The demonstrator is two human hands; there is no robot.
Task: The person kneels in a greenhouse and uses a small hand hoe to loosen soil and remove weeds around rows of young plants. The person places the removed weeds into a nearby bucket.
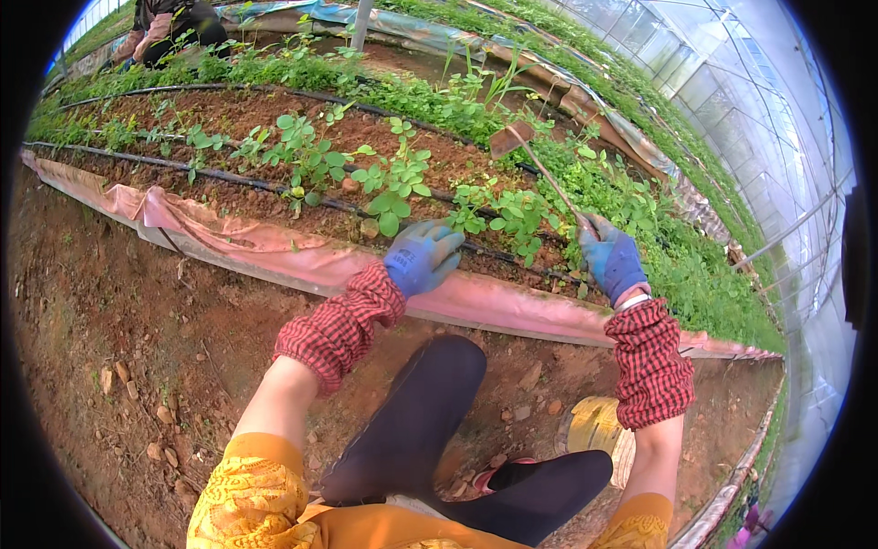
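Note:
My right hand (607, 255), in a blue work glove, grips the thin handle of a small hand hoe (513, 139). The hoe's flat, soil-stained blade is raised over the greenery on the far side of the bed. My left hand (424, 256), gloved alike, rests by the bed's near edge, its fingers spread and nothing seen in them. Just beyond it grows a leafy green plant (394, 182), and another low plant (518, 218) stands between my hands. Reddish soil (233, 113) shows around the plants.
Black drip hoses (257, 184) run along the bed. Pink sheeting (329, 264) lines its near edge. On the dirt path (206, 316) lie stones and a yellow round object (595, 425) near my legs. A post (361, 26) rises behind; another person (171, 31) crouches far left.

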